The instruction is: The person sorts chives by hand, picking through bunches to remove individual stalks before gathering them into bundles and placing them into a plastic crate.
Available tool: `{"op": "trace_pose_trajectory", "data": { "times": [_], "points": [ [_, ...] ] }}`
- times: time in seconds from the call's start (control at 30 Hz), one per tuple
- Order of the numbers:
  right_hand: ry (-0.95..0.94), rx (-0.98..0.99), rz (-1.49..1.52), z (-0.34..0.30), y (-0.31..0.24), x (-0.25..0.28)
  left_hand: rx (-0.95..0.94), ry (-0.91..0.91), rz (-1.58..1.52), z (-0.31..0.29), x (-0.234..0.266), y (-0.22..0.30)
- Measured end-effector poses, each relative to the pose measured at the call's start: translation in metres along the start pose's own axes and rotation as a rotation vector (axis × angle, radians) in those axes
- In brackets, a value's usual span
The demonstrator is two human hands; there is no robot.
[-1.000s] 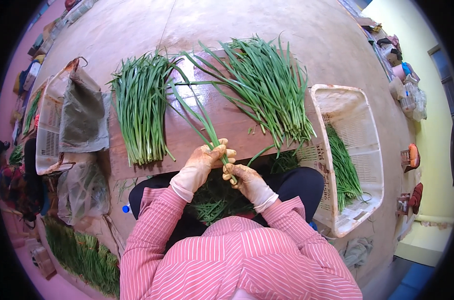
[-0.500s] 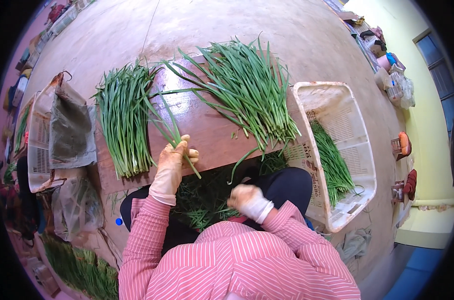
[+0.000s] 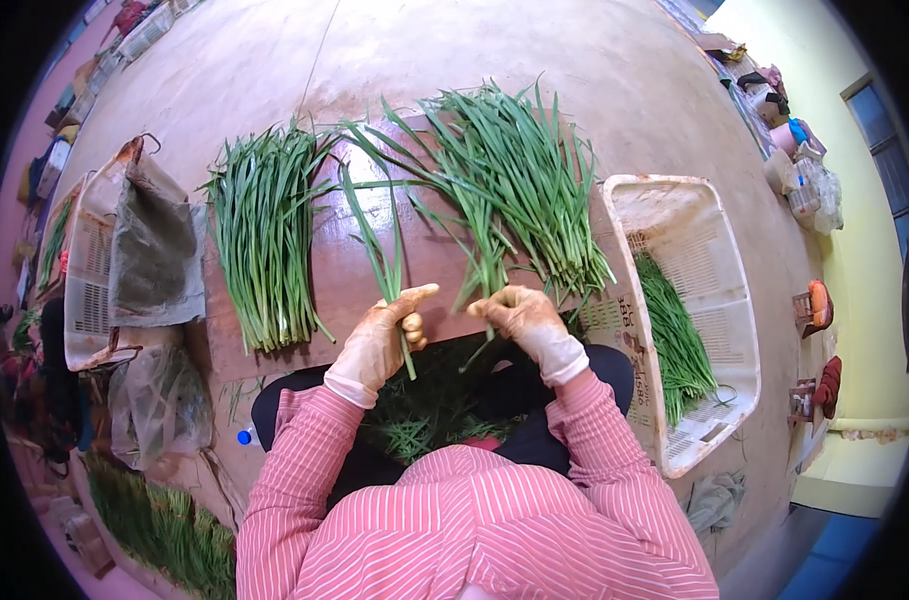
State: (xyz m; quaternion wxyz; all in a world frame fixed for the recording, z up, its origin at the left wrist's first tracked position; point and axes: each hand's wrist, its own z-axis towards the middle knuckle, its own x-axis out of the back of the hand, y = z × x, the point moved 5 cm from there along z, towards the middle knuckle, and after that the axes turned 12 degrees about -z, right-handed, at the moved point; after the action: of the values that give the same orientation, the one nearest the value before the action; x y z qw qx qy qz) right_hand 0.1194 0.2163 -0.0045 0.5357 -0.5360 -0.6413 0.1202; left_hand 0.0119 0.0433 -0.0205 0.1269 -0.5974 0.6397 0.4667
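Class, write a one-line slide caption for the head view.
Gloved left hand grips a few green stalks while right hand pulls from the larger pile on the board.

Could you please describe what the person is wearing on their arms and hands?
Both arms are in long pink sleeves with thin white stripes. The left hand and right hand wear thin, pale, dirt-stained gloves whose cuffs reach over the wrists.

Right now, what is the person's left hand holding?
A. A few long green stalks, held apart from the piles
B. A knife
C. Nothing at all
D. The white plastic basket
A: the gloved left hand is closed around a few green stalks whose leaves fan up over the wooden board, between the trimmed pile on the left and the loose pile that the right hand reaches into.
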Motion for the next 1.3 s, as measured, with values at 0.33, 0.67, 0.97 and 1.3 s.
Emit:
{"op": "trace_pose_trajectory", "data": {
  "times": [0.33, 0.67, 0.97, 1.3],
  "points": [
    [-0.425, 0.048, 0.529, -0.044, -0.029, -0.057, 0.166, -0.104, 0.151, -0.002, -0.015, -0.018],
    [-0.263, -0.158, 0.88, -0.044, -0.006, -0.078, 0.054, -0.084, 0.106, -0.003, -0.009, -0.015],
    [-0.464, -0.274, -0.32, -0.07, 0.042, -0.084, -0.057, -0.08, -0.06, -0.004, 0.0, 0.004],
    [-0.313, -0.033, 0.677, -0.034, -0.005, -0.072, -0.094, -0.148, 0.104, -0.005, 0.0, -0.001]
  ]
}}
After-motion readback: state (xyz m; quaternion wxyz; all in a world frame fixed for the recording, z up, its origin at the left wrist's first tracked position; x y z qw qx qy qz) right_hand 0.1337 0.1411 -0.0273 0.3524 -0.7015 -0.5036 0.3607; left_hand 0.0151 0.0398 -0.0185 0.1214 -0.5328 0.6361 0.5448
